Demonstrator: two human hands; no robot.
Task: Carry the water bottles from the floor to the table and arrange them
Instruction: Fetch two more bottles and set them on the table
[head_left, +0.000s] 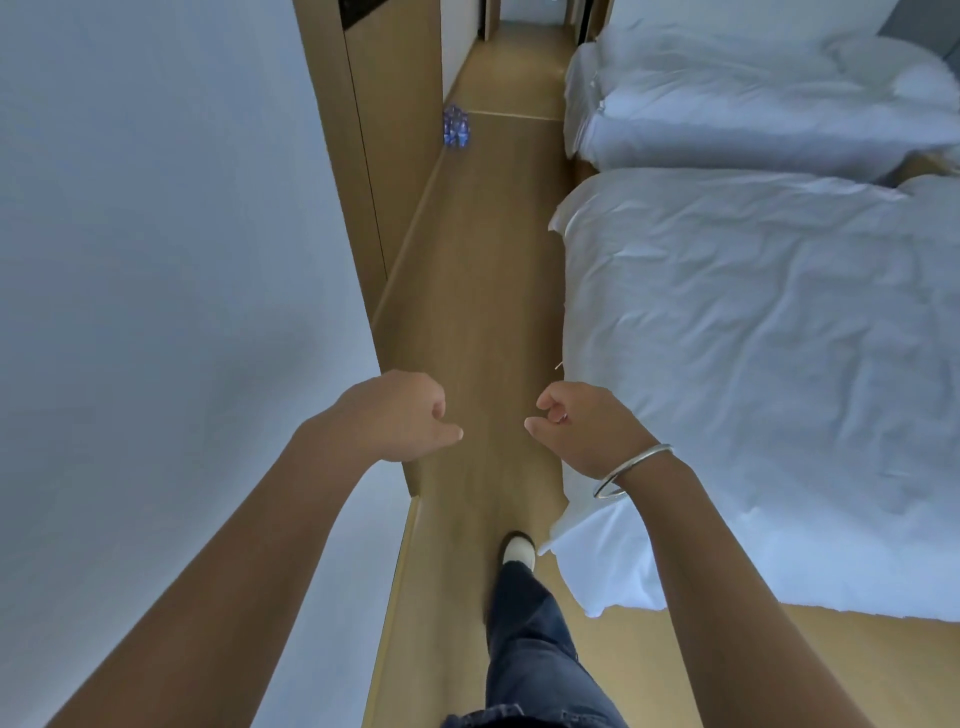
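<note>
A pack of water bottles (456, 127) with blue labels stands on the wooden floor far ahead, against the wooden panel on the left side of the passage. My left hand (402, 413) and my right hand (576, 423) hang in front of me at waist height, well short of the bottles. Both hands are loosely curled with nothing in them. A silver bangle sits on my right wrist. No table is in view.
A white wall (156, 260) and a wooden door panel (363, 156) line the left. Two beds with white duvets (753, 364) fill the right. A narrow strip of wooden floor (483, 270) runs between them. My leg and white shoe (519, 553) step forward.
</note>
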